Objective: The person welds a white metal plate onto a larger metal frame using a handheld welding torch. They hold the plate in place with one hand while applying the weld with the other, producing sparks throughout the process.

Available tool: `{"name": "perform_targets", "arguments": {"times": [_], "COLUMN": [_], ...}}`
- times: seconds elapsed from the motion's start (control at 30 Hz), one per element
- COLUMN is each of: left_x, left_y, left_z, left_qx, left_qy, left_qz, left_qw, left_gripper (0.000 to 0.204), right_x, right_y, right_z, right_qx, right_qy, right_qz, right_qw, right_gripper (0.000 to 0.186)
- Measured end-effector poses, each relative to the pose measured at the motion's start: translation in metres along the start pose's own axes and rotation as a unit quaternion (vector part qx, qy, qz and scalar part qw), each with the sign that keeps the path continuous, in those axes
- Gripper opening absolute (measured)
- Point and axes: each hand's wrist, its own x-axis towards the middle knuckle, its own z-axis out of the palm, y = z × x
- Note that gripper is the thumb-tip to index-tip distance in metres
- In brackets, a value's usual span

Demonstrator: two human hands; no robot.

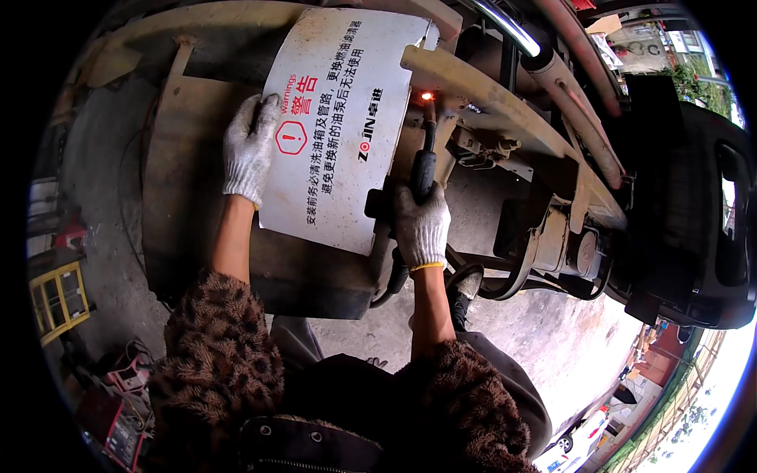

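Note:
A white sheet (347, 189) with red and black print stands against a brown metal panel (193, 150). At its left edge, my left hand (249, 150), in a white knitted glove, pinches the rim. A welding torch (423, 169) with a black handle and a bent neck is in my right hand (423, 229), which wears a similar glove. The torch points up and away from me, beside the sheet's right edge. A bright orange glow (428, 97) shows at its tip, close to a yellowish metal frame beam (505, 98). The exact contact point is lost in the glare.
To the right of the beam lie a hydraulic cylinder (572, 110) and black hoses (505, 293). A large black tyre or housing (686, 213) fills the far right. On the left floor stand a yellow frame (61, 301) and a red machine (118, 430). A shoe (470, 284) shows below.

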Motion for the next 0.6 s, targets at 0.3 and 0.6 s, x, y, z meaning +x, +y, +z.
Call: {"name": "perform_targets", "arguments": {"times": [0.3, 0.6], "left_x": [-0.01, -0.013], "left_y": [0.004, 0.012], "left_z": [0.01, 0.024], "left_qx": [0.012, 0.023], "left_qy": [-0.034, -0.106], "left_qz": [-0.019, 0.024], "left_qw": [0.999, 0.994], "left_gripper": [0.041, 0.027], "right_x": [0.008, 0.006], "right_y": [0.008, 0.0], "right_z": [0.006, 0.004], "right_qx": [0.007, -0.001], "right_qy": [0.0, -0.015], "right_qz": [-0.005, -0.004], "right_qw": [1.0, 1.0], "right_gripper": [0.035, 0.029]}}
